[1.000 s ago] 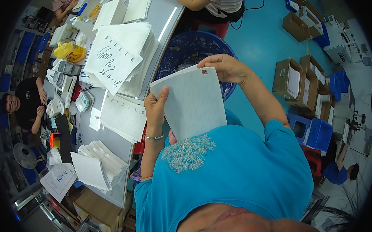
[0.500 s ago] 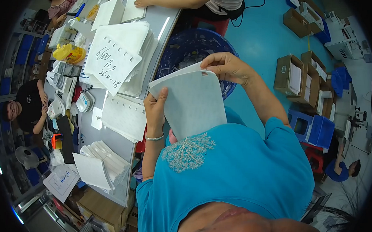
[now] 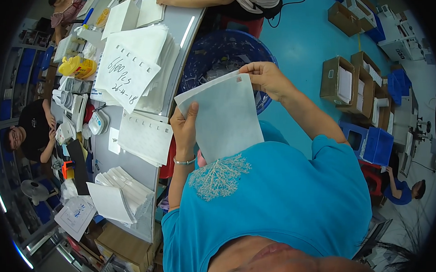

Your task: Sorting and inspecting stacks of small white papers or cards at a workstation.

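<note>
A thin stack of white sheets (image 3: 224,118), rectangular and plain, is held up in the air in front of the chest, well clear of the bench. It tilts, its top edge slanting up to the right. The left hand (image 3: 186,130) grips its left edge with the thumb on the front face; the right hand (image 3: 266,78) pinches the upper right corner, where a small mark shows. The lower edge meets the blue shirt.

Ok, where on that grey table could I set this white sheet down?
Both hands, left hand and right hand, hold the flat white sheet. The long grey table is crowded with white paper stacks. Bare strips show along its near edge by the round blue basket, and between the stacks.
</note>
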{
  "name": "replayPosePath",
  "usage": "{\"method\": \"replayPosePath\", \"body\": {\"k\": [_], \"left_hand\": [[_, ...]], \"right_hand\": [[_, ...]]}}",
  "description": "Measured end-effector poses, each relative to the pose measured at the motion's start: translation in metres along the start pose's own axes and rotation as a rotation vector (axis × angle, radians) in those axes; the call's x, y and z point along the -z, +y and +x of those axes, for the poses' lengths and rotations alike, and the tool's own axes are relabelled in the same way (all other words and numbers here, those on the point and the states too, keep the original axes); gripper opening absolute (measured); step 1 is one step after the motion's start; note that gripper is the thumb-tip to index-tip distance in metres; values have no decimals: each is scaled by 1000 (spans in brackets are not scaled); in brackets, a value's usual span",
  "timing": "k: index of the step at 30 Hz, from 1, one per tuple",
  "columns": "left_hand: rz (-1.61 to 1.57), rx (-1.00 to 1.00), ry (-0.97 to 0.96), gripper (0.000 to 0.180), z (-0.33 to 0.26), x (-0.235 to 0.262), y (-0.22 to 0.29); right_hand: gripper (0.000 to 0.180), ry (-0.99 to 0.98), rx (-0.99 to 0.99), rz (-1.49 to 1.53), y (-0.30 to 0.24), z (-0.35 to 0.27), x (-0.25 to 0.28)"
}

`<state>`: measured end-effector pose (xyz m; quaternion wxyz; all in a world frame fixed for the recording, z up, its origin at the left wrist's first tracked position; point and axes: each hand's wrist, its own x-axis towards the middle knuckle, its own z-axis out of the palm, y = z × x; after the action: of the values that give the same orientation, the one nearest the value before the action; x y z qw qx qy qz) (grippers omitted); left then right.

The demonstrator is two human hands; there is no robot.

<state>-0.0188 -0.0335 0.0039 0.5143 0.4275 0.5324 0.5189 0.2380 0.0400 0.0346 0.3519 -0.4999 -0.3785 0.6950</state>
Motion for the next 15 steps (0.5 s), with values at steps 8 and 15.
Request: {"method": "replayPosePath", "body": {"k": [8,15], "left_hand": [[-259,110,48,34,3,7,3],[-305,205,-4,34,8,2,7]], "right_hand": [[24,249,94,40,24,0,25],[22,377,496,-644,26,28,39]]}}
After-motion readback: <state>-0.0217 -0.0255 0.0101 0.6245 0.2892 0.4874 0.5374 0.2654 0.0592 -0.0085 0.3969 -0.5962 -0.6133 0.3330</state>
